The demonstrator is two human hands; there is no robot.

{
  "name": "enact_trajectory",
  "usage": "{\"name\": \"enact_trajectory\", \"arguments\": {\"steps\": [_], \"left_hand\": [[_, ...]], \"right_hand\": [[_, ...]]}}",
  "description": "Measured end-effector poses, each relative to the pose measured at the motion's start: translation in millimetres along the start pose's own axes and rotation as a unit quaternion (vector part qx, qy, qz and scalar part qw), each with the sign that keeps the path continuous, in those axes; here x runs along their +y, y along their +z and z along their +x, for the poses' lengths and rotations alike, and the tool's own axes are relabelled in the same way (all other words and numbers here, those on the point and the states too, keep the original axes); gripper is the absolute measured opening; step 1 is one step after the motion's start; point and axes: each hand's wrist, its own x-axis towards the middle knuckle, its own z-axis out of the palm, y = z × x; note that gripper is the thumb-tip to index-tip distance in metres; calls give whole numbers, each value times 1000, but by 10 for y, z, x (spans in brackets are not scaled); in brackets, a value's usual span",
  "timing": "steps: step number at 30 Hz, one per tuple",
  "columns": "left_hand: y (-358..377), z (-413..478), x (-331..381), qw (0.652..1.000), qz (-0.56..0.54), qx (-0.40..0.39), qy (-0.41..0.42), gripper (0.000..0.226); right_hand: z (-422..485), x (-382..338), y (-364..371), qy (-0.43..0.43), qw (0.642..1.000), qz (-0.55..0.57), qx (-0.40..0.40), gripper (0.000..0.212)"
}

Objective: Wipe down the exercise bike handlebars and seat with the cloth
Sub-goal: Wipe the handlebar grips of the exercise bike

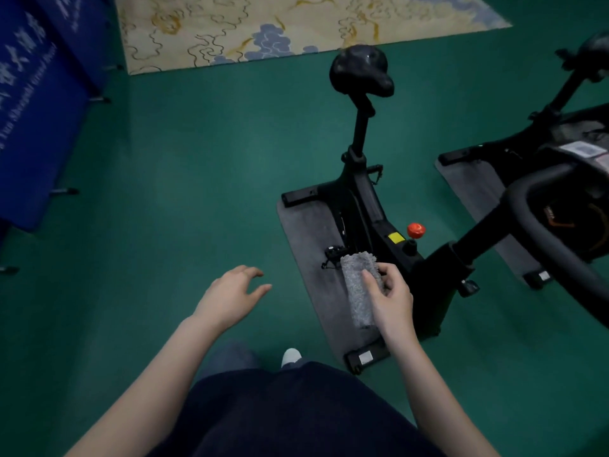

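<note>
Cloth (358, 285) gripped in right hand (390, 296); left hand (232, 296) hangs loose.

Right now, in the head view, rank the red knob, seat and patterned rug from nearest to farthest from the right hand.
From the right hand:
1. Red knob, just beyond it on the frame.
2. Seat, farther off on its post.
3. Patterned rug, on the floor beyond.
</note>
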Motion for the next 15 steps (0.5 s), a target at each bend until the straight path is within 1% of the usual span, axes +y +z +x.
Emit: {"name": "enact_trajectory", "arguments": {"steps": [3,7,12,15], "left_hand": [[-152,253,-95,1000,-4,-1,6,43],[-461,677,-307,999,-1,-9,38,42],[-1054,1313,-627,994,39,-30,98,43],[-1347,1682,-738,988,71,-49,131,44]], "right_hand": [[138,-82,190,11,1000,4,-4,5],[319,-219,569,37,999,9,18,6],[519,-533,1110,66,993,19,94,8],[598,-723,1380,77,989,20,124,6]]}}
